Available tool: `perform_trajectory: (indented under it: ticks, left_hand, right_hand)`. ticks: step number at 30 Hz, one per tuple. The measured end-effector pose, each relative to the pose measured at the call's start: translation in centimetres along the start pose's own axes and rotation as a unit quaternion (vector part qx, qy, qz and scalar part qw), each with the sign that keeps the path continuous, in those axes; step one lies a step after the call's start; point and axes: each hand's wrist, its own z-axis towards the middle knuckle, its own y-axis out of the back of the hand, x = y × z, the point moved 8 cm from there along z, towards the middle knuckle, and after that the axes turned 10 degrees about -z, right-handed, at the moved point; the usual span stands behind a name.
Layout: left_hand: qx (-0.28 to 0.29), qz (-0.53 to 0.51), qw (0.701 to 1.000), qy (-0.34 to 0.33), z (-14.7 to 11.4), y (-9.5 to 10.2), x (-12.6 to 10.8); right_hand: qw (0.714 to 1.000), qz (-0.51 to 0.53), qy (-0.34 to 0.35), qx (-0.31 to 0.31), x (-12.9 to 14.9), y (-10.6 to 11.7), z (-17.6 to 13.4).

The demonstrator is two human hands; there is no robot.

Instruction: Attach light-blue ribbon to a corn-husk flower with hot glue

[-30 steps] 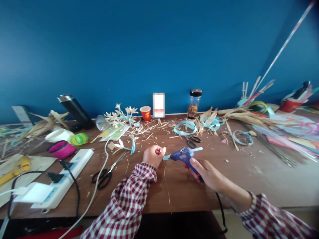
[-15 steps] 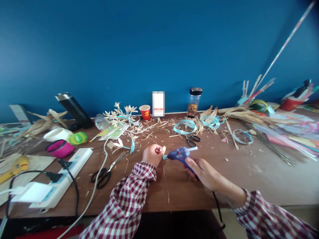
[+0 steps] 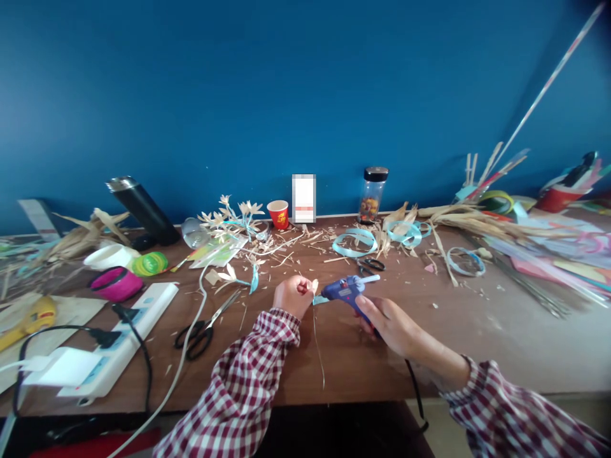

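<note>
My right hand (image 3: 394, 327) is wrapped round the handle of a blue glue gun (image 3: 344, 289), with a pale glue stick poking out of its back. The gun's nozzle points left at my left hand (image 3: 294, 296), which is closed in a pinch. Between those fingers is a small pale piece like a dried husk petal (image 3: 314, 286), mostly hidden. A short blue ribbon strip (image 3: 321, 299) shows just below the nozzle. From the pinch a thin wire (image 3: 317, 346) hangs toward the table's front edge.
Black-handled scissors (image 3: 200, 334) lie left of my left arm; a second pair (image 3: 371, 264) lies beyond the gun. A white power strip (image 3: 128, 340) with cords sits at left. Husk flowers (image 3: 233, 216), a red paper cup (image 3: 278, 215) and a jar (image 3: 373, 196) stand at the back.
The glue gun has risen slightly and its nozzle has drawn a little back and up from the pinch, so more of the blue ribbon shows. My left hand has hardly moved.
</note>
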Motion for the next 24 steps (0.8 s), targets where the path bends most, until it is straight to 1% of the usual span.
perform_trajectory:
  ticks: [6, 8, 13, 17, 24]
  left_hand:
    - [0.008, -0.008, 1.000, -0.001, 0.1, -0.2, 0.4]
    - [0.000, -0.009, 1.000, 0.001, 0.1, -0.1, 0.3]
    - [-0.006, -0.013, 1.000, 0.002, -0.2, 0.1, -0.3]
    - [-0.001, -0.014, 1.000, 0.009, 0.0, 0.0, 0.0]
    - [0.005, -0.010, 1.000, 0.000, 0.3, -0.2, 0.7]
  right_hand:
    - [0.999, 0.023, -0.012, 0.020, -0.2, -0.7, -0.2]
    - [1.000, 0.011, -0.015, 0.022, -0.3, -0.3, -0.3]
    - [1.000, 0.002, -0.006, 0.001, -0.1, 0.8, -0.6]
    - [1.000, 0.004, 0.001, 0.001, 0.2, 0.2, -0.2]
    - [1.000, 0.020, -0.005, 0.020, 0.0, -0.9, 0.0]
